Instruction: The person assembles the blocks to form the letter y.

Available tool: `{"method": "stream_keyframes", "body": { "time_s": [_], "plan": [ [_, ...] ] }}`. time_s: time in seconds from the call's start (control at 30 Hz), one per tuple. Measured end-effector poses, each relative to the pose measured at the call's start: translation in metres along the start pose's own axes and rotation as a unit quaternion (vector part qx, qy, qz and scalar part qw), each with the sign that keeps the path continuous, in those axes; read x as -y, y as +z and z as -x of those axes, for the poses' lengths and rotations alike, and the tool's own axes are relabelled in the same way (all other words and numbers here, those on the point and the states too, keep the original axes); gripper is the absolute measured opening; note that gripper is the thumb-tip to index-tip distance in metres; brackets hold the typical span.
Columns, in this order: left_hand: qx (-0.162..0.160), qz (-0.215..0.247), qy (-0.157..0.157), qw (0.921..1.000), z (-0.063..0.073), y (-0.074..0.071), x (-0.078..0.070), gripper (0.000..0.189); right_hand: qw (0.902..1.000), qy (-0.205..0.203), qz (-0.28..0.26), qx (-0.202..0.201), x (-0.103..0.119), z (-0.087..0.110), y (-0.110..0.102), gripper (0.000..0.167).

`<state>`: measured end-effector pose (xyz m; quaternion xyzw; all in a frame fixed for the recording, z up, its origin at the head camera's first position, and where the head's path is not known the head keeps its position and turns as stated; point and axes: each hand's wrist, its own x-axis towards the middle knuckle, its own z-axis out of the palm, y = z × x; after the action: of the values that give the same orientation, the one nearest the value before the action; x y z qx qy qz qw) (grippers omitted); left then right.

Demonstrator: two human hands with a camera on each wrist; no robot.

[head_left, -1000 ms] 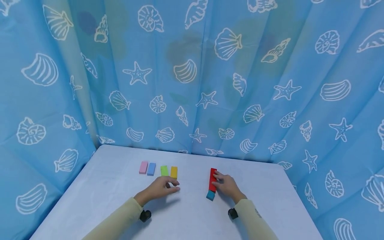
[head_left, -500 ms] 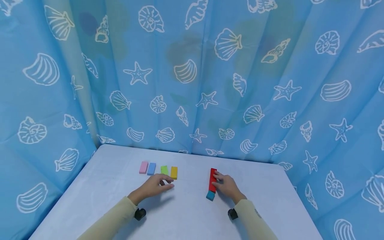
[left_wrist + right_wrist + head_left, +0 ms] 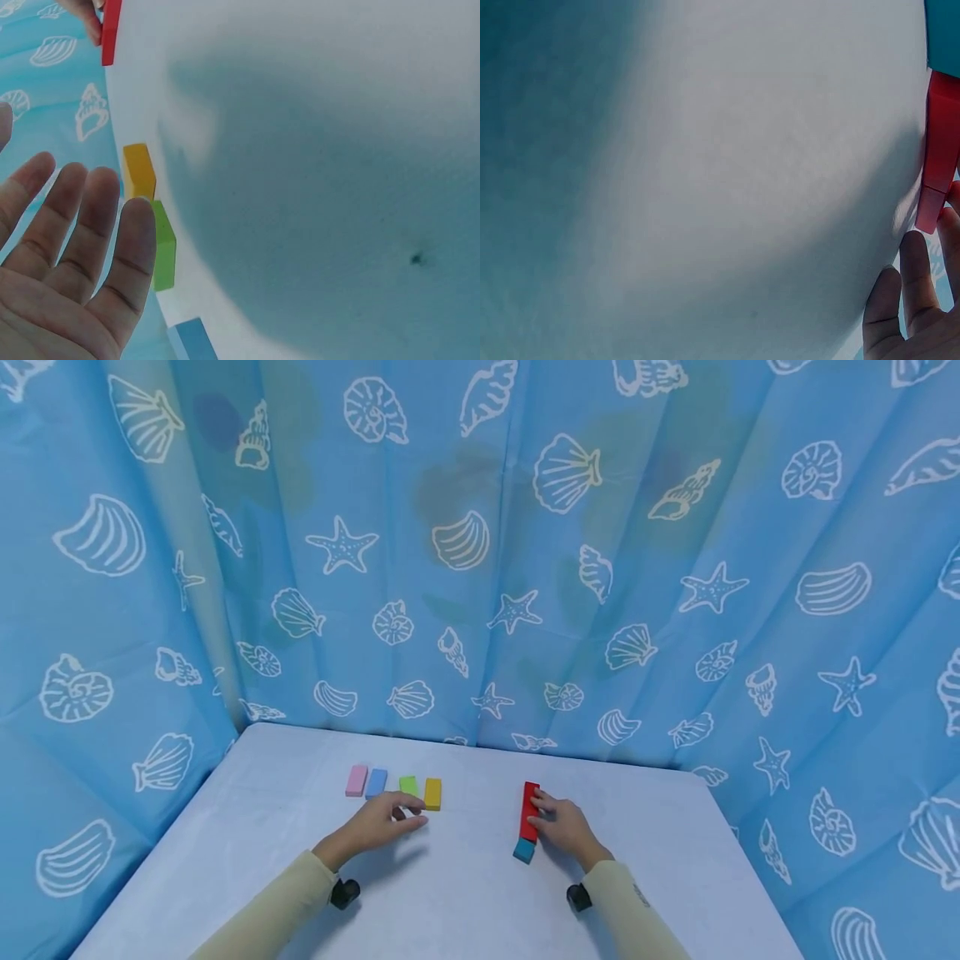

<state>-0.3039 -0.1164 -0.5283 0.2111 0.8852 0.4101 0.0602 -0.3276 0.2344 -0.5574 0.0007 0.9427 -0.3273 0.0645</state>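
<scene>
My left hand [image 3: 371, 822] hovers over the table with relaxed fingers and nothing in them. Just beyond it are a green block [image 3: 408, 784] and a yellow block [image 3: 432, 795]; the hand partly covers the green one. On the right, thumb and forefinger of my right hand [image 3: 566, 827] hold the red block [image 3: 528, 814] from its right side. A seam crosses this red piece in the right wrist view, so it may be two blocks end to end. Against its near end sits a teal block [image 3: 524, 850], turned slightly askew.
A pink block [image 3: 356, 781] and a light blue block [image 3: 377, 781] lie left of the green one, in a loose row. White cloth covers the table [image 3: 465, 893]. Behind it hangs a blue shell-print curtain [image 3: 480, 568].
My left hand has drawn back to the left, away from the middle of the table, uncovering more of the yellow block. The right hand and the blocks have stayed in place.
</scene>
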Motion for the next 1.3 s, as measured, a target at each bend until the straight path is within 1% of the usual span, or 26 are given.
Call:
{"method": "stream_keyframes", "body": {
  "time_s": [0.07, 0.23, 0.37, 0.5, 0.6, 0.73, 0.83, 1.03, 1.1, 1.23, 1.3],
  "plan": [
    [-0.008, 0.006, -0.004, 0.9999, -0.001, -0.002, -0.001, 0.035, 1.0000, 0.000, -0.002, -0.002, -0.001, -0.001, 0.000, 0.053],
    [-0.021, 0.015, -0.001, 0.9997, -0.003, -0.005, -0.003, 0.036, 1.0000, 0.004, -0.008, -0.001, -0.003, -0.002, 0.001, 0.053],
    [-0.030, 0.012, 0.001, 0.9995, -0.005, -0.006, -0.001, 0.036, 1.0000, -0.002, -0.007, -0.002, -0.003, -0.003, 0.001, 0.054],
    [-0.045, 0.016, 0.003, 0.9988, -0.008, -0.008, 0.001, 0.037, 0.9999, 0.002, -0.012, -0.008, -0.002, -0.003, -0.001, 0.055],
    [-0.061, 0.025, -0.012, 0.9977, -0.011, -0.007, 0.000, 0.039, 0.9997, 0.011, -0.022, -0.009, -0.001, -0.002, -0.001, 0.055],
    [-0.084, 0.035, -0.037, 0.9952, -0.014, -0.005, -0.002, 0.045, 0.9997, 0.010, -0.021, -0.005, 0.000, 0.000, 0.000, 0.055],
    [-0.096, 0.035, -0.041, 0.9939, -0.016, -0.002, -0.002, 0.048, 0.9998, 0.008, -0.016, -0.005, -0.001, 0.000, 0.001, 0.055],
    [-0.095, 0.032, -0.031, 0.9945, -0.022, 0.003, -0.004, 0.049, 0.9998, 0.011, -0.015, -0.005, -0.003, 0.000, 0.002, 0.055],
    [-0.093, 0.032, -0.019, 0.9949, -0.025, 0.003, -0.008, 0.050, 0.9998, 0.013, -0.017, -0.003, -0.003, 0.000, 0.002, 0.055],
    [-0.102, 0.048, 0.009, 0.9935, -0.031, 0.001, -0.022, 0.051, 0.9998, 0.009, -0.018, -0.002, -0.004, 0.000, 0.001, 0.054],
    [-0.105, 0.056, 0.009, 0.9928, -0.034, 0.001, -0.026, 0.051, 0.9999, 0.004, -0.014, -0.005, -0.004, 0.000, 0.000, 0.054]
  ]
}}
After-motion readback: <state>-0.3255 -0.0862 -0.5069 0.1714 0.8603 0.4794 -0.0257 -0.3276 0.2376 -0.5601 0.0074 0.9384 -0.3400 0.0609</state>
